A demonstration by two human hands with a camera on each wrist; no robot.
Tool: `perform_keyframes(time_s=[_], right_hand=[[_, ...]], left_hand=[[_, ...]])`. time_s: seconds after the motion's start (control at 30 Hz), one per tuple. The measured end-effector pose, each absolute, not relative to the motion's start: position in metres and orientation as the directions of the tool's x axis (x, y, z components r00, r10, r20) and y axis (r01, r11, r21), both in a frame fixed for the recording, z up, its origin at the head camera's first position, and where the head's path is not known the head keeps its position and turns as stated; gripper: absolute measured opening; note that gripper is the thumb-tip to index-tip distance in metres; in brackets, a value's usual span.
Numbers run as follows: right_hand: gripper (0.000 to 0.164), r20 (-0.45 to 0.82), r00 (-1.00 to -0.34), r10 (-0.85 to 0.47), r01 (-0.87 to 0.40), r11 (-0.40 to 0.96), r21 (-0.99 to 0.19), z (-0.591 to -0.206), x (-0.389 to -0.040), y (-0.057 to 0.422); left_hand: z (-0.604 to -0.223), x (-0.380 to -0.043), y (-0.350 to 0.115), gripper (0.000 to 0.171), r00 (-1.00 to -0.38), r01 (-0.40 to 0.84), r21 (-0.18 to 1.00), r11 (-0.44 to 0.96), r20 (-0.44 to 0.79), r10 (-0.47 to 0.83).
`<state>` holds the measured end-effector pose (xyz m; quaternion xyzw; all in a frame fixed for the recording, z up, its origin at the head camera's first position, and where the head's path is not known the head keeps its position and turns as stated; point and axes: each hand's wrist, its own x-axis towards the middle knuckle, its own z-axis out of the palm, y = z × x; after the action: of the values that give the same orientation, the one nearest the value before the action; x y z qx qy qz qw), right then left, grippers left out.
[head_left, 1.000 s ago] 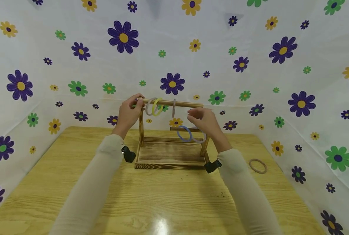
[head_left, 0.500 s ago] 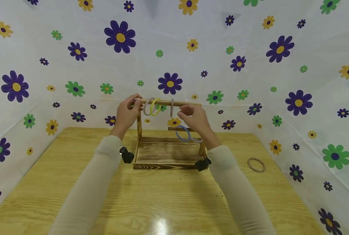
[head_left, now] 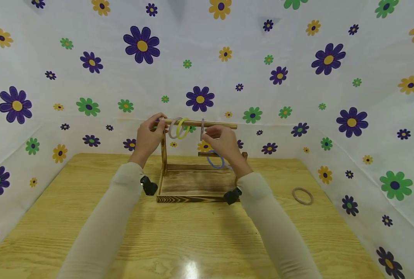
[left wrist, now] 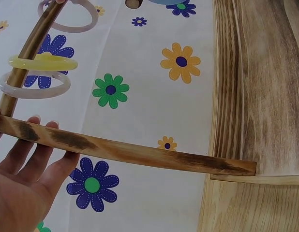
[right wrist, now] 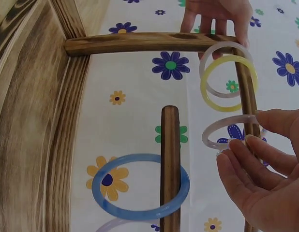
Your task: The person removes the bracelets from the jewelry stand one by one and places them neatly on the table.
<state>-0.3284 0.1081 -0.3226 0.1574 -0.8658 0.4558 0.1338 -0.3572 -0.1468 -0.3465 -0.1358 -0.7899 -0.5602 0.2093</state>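
Here, the nearer right hand point(head_left: 223, 142), half-closed, pinches the lilac ring point(head_left: 202, 128) leftward, round the crosswise bar point(head_left: 220, 124); the left hand point(head_left: 149, 135) grips the bar's end.

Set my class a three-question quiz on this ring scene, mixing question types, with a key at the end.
1. Count: how many rings hang on the upper bar?
2. True or false: every visible ring hangs on a bar.
3. At which ring are the fingertips of the right hand? A yellow, B blue, C pale.

Key: 1. Three. 2. False; a brownish ring lies on the table. 3. C, a pale ring.
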Motion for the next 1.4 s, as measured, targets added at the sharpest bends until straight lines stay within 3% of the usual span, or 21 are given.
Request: perform_keyframes(time_s=[0.4, 0.93, 1.4], right_hand=[[0.029, 0.351, -0.926, -0.137, -0.368, 0.529, -0.765, -0.328, -0.325, 0.098], [0.018, 0.398, -0.916, -0.047, -0.364, 0.516, -0.775, -0.330, -0.339, 0.091], [0.019, 0.412, -0.911, 0.019, -0.349, 0.498, -0.794, -0.329, -0.338, 0.100]], left_hand=[[-0.347, -0.347, -0.144, 0.034, -0.877, 0.441, 0.835, 0.328, 0.478, -0.039], [-0.347, -0.367, -0.150, 0.038, -0.886, 0.435, 0.839, 0.325, 0.464, -0.012], [-0.344, -0.365, -0.149, 0.040, -0.889, 0.431, 0.845, 0.316, 0.457, -0.010]])
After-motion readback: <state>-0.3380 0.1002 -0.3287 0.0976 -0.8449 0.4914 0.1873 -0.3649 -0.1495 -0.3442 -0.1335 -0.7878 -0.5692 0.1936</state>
